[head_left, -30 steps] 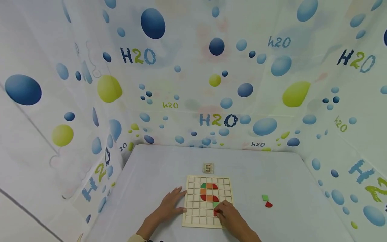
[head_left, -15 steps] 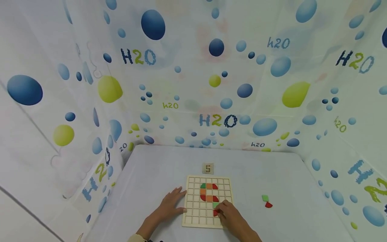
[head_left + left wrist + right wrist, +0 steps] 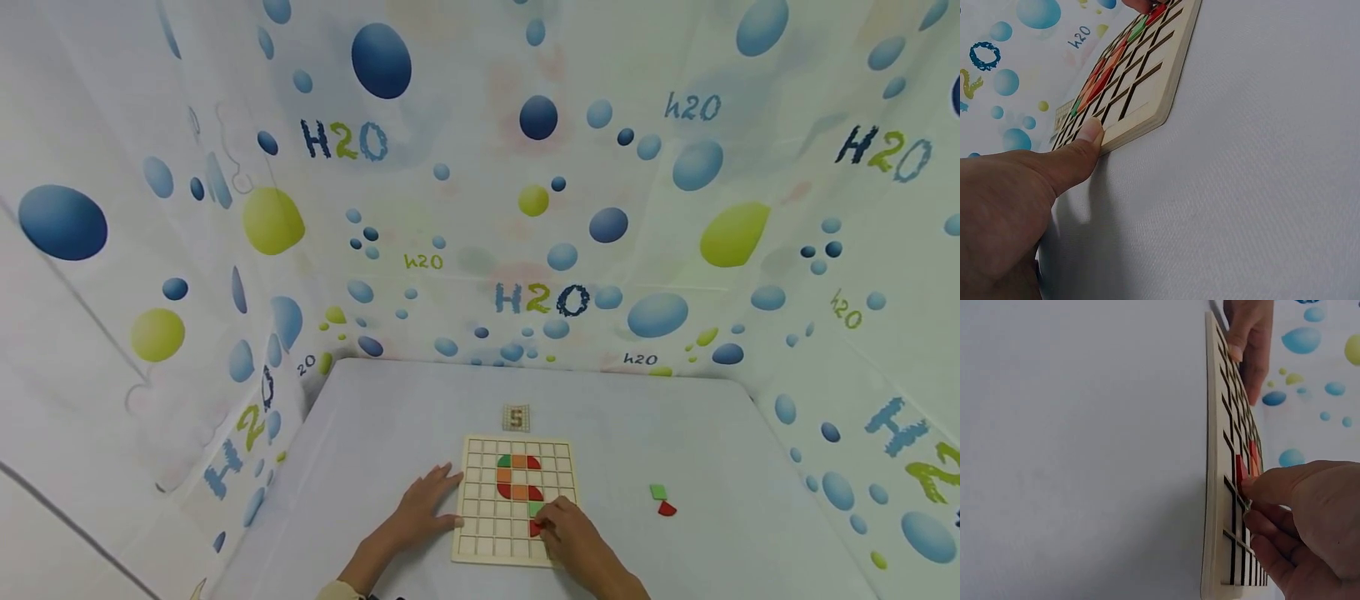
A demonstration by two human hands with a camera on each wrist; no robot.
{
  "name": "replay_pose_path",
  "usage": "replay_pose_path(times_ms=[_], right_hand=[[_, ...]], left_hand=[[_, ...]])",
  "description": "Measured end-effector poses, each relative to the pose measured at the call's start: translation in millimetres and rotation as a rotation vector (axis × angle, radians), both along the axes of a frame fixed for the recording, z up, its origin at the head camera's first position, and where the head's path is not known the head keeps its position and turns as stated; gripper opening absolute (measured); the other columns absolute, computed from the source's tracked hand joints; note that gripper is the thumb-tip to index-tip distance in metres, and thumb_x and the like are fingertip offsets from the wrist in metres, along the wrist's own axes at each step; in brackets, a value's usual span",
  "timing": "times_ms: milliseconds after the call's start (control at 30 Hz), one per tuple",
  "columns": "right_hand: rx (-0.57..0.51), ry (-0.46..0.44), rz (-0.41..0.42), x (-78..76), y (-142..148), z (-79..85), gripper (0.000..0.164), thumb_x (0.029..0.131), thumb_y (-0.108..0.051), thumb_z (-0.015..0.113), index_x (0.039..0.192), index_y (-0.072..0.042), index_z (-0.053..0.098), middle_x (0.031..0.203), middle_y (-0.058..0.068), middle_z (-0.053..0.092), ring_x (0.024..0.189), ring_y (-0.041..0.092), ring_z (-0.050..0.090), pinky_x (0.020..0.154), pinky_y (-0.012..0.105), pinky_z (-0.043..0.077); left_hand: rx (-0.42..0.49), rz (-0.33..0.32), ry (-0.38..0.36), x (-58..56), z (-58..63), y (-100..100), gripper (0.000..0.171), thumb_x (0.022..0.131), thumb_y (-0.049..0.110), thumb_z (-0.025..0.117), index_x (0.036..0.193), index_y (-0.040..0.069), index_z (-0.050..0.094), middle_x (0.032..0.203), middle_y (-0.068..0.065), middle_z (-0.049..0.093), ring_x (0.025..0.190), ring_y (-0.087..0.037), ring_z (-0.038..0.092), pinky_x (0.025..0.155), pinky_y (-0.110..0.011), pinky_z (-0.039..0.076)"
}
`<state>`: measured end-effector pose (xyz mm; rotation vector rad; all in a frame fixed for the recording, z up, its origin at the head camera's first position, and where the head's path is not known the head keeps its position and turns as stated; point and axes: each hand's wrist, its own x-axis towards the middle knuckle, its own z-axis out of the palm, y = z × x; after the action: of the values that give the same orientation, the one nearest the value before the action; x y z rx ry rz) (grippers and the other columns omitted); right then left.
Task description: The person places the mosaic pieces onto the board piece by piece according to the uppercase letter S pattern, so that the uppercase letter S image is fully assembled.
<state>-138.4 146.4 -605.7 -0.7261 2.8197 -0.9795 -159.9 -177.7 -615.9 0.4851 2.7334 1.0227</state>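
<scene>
A wooden grid board [image 3: 495,537] lies flat on the table, with red, orange and green tiles set in its cells. The left hand [image 3: 423,508] lies along the board's left edge, fingers spread, its thumb [image 3: 1088,134] touching the rim. Over the lower right cells, the right hand [image 3: 573,537] has curled fingers and pinches a red quarter-circle tile [image 3: 1242,469] at its cell. Just above that tile sits a light green square tile [image 3: 535,507], partly behind the fingertips. The fingers hide part of the red tile.
A small pattern card [image 3: 516,417] marked with an S-like figure lies beyond the board. To the right, a loose green square tile [image 3: 657,491] and a red quarter-circle tile [image 3: 667,507] rest on the white tabletop [image 3: 742,467]. Printed curtains surround the back and sides.
Almost nothing differs. The right fingers shift very slightly at the red tile, while the left hand stays at the board's edge.
</scene>
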Motion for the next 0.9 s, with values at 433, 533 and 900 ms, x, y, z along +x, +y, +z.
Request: replay_pose_path(times_ms=[433,533,900], right_hand=[[0.118,0.000,-0.426,-33.9,106,16.5,0.040,0.092,-0.008,0.080,0.128,0.002,0.065,0.124,0.027,0.061,0.113,0.044,0.061,0.092,0.061,0.056],[0.201,-0.034,-0.484,-36.2,125,20.2,0.045,0.093,-0.014,0.080,0.127,0.008,0.062,0.123,0.037,0.058,0.108,0.051,0.061,0.083,0.065,0.057],[0.230,-0.031,-0.507,-40.5,136,8.5,0.028,0.094,-0.006,0.075,0.117,0.005,0.063,0.110,0.029,0.064,0.094,0.045,0.066,0.072,0.062,0.056]], left_hand=[[-0.027,0.001,-0.002,-1.0,-1.4,0,0.082,0.092,0.045,0.079,0.157,0.008,0.048,0.168,-0.024,0.035,0.156,-0.050,0.027,0.125,-0.073,0.018],[-0.031,0.004,0.001,-1.2,-1.7,-2,0.082,0.091,0.044,0.080,0.157,0.008,0.048,0.168,-0.024,0.035,0.156,-0.050,0.027,0.125,-0.074,0.019],[-0.003,-0.004,0.022,-1.0,-6.9,-1,0.081,0.091,0.046,0.079,0.156,0.007,0.048,0.167,-0.026,0.036,0.155,-0.051,0.028,0.124,-0.075,0.019]])
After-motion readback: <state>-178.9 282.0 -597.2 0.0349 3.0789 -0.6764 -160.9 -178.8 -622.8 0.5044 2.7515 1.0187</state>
